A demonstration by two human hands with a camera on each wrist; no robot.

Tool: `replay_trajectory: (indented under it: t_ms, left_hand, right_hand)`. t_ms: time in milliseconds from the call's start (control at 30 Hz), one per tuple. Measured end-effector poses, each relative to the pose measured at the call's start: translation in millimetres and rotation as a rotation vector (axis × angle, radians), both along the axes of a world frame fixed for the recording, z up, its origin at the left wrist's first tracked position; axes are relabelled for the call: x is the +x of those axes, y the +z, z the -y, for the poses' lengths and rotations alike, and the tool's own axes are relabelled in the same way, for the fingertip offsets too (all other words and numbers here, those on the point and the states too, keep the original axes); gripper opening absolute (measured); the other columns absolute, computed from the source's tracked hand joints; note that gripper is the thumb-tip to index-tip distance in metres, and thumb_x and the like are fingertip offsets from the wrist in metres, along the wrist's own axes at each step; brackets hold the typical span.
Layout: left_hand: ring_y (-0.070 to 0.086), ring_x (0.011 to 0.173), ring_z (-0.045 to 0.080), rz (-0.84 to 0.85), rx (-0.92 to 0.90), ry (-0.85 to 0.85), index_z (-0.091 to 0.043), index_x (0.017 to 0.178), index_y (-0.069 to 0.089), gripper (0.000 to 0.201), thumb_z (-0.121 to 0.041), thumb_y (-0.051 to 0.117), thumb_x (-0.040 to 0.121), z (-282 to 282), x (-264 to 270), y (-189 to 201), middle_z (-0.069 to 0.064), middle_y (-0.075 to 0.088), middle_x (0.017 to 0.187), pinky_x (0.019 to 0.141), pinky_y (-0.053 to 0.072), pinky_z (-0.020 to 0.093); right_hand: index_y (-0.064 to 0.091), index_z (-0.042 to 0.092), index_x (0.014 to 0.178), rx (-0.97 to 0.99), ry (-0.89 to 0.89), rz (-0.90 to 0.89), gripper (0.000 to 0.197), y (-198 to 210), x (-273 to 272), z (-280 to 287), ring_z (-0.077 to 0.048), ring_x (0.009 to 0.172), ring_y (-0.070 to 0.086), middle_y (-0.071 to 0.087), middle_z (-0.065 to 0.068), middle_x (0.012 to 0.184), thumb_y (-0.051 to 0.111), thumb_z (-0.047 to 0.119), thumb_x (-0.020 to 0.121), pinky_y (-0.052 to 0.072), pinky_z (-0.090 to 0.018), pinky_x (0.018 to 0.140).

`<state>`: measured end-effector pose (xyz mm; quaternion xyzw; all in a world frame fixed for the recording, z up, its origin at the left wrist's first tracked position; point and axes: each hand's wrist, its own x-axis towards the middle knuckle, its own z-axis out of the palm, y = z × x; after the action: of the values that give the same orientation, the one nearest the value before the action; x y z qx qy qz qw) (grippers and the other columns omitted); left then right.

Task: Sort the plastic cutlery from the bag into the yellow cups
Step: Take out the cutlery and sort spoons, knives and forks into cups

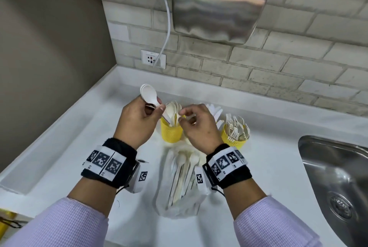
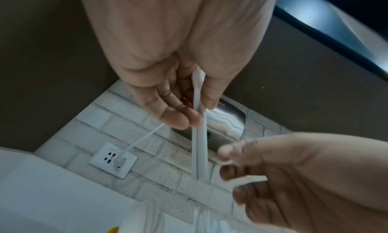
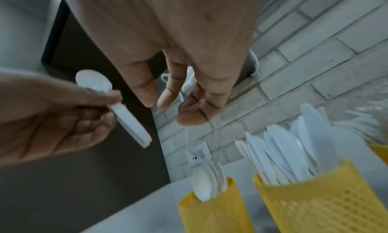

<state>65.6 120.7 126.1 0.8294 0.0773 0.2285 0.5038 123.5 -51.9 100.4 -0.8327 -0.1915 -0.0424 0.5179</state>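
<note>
A shiny metal hand dryer (image 1: 219, 3) hangs on the pale brick wall (image 1: 288, 63) above the back edge of the white counter (image 1: 79, 147). A white cord (image 1: 166, 27) runs down from its left side and plugs into a white wall socket (image 1: 153, 59) just above the counter's back left corner. The side wall (image 1: 49, 37) on the left is plain brown. A steel sink (image 1: 336, 177) is set into the right edge of the counter, with its round drain (image 1: 341, 206) near the front. A small yellow thing (image 1: 6, 221), too cut off to name, sits at the front left corner.
</note>
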Motion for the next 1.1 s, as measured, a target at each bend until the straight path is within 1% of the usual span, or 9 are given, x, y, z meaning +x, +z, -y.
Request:
replay_trajectory:
  t_ms: [133, 267, 400, 633, 767, 867, 933, 1033, 1100]
  left_hand:
    - [0.075, 0.077, 0.015, -0.041, -0.095, -0.019, -0.02, 0.093, 0.065, 0.006, -0.018, 0.07, 0.094, -6.3, 18.9, -10.6, 0.001, 0.074, 0.084, 0.084, 0.06, 0.043]
    - [0.074, 0.076, 0.016, -0.083, -0.052, -0.038, -0.018, 0.089, 0.066, 0.009, -0.018, 0.076, 0.089, -7.1, 42.8, -20.2, 0.0, 0.075, 0.078, 0.082, 0.06, 0.041]
    - [0.071, 0.075, 0.01, -0.139, 0.125, -0.058, -0.017, 0.087, 0.066, 0.015, -0.02, 0.08, 0.082, -4.6, 67.7, -27.1, -0.005, 0.073, 0.077, 0.076, 0.057, 0.031]
    - [0.062, 0.071, 0.015, -0.266, 0.323, -0.068, -0.02, 0.082, 0.057, 0.027, -0.023, 0.084, 0.078, 6.7, 92.2, -47.6, -0.007, 0.063, 0.072, 0.06, 0.042, 0.016]
    - [0.068, 0.084, 0.023, -0.355, 0.36, -0.041, -0.018, 0.095, 0.061, 0.033, -0.034, 0.084, 0.076, 11.0, 98.2, -64.3, -0.001, 0.07, 0.082, 0.073, 0.054, 0.029]
    - [0.066, 0.097, 0.022, -0.293, 0.324, 0.002, -0.018, 0.117, 0.06, 0.049, -0.033, 0.084, 0.077, 15.0, 95.2, -67.5, 0.003, 0.067, 0.112, 0.086, 0.052, 0.031]
    - [0.063, 0.087, 0.022, -0.217, 0.353, 0.045, -0.022, 0.125, 0.056, 0.056, -0.035, 0.082, 0.078, 18.3, 89.4, -65.2, 0.003, 0.052, 0.125, 0.086, 0.05, 0.033]
    - [0.062, 0.079, 0.018, -0.089, 0.39, 0.104, -0.026, 0.121, 0.055, 0.044, -0.036, 0.076, 0.084, 18.9, 76.4, -60.4, -0.001, 0.045, 0.121, 0.077, 0.048, 0.031]
    - [0.055, 0.081, 0.007, -0.041, 0.394, 0.091, -0.025, 0.113, 0.057, 0.033, -0.032, 0.073, 0.086, 18.3, 67.3, -62.0, -0.006, 0.05, 0.112, 0.073, 0.045, 0.029]
  right_hand:
    - [0.073, 0.017, 0.105, -0.241, 0.145, -0.049, 0.015, -23.3, 10.5, -5.9, -0.016, 0.1, 0.063, 0.054, 0.0, 0.121, 0.069, 0.017, 0.09, 0.05, -0.03, 0.095]
    - [0.068, 0.016, 0.125, -0.658, 0.283, -0.042, 0.034, -37.5, 19.0, -11.3, -0.035, 0.14, 0.034, 0.036, -0.007, 0.154, 0.066, 0.029, 0.093, 0.026, -0.034, 0.115]
    - [0.056, 0.012, 0.14, -0.781, 0.303, -0.059, 0.049, -47.8, 25.9, -12.4, -0.039, 0.136, 0.031, 0.038, -0.006, 0.153, 0.061, 0.033, 0.096, 0.027, -0.039, 0.115]
    - [0.057, 0.009, 0.136, -0.716, 0.305, -0.076, 0.046, -68.4, 29.2, -12.8, -0.036, 0.131, 0.036, 0.042, -0.008, 0.141, 0.061, 0.031, 0.096, 0.036, -0.044, 0.113]
    - [0.058, 0.011, 0.134, -0.672, 0.306, -0.062, 0.043, -69.8, 27.9, -10.9, -0.036, 0.128, 0.04, 0.043, -0.008, 0.143, 0.061, 0.03, 0.095, 0.038, -0.043, 0.11]
    - [0.062, 0.013, 0.13, -0.592, 0.305, -0.042, 0.037, -67.9, 25.4, -4.2, -0.035, 0.123, 0.045, 0.044, -0.006, 0.138, 0.061, 0.024, 0.095, 0.04, -0.04, 0.108]
    - [0.067, 0.015, 0.121, -0.467, 0.245, 0.023, 0.03, -67.7, 21.8, 4.5, -0.033, 0.119, 0.048, 0.044, -0.005, 0.133, 0.061, 0.015, 0.092, 0.041, -0.037, 0.106]
    - [0.07, 0.016, 0.108, -0.32, 0.072, 0.114, 0.026, -66.3, 15.3, 21.2, -0.027, 0.115, 0.053, 0.047, -0.002, 0.122, 0.058, 0.005, 0.089, 0.042, -0.029, 0.101]
    - [0.07, 0.017, 0.104, -0.308, -0.051, 0.165, 0.026, -64.7, 12.3, 32.6, -0.027, 0.107, 0.057, 0.048, -0.003, 0.115, 0.056, 0.003, 0.087, 0.047, -0.034, 0.096]
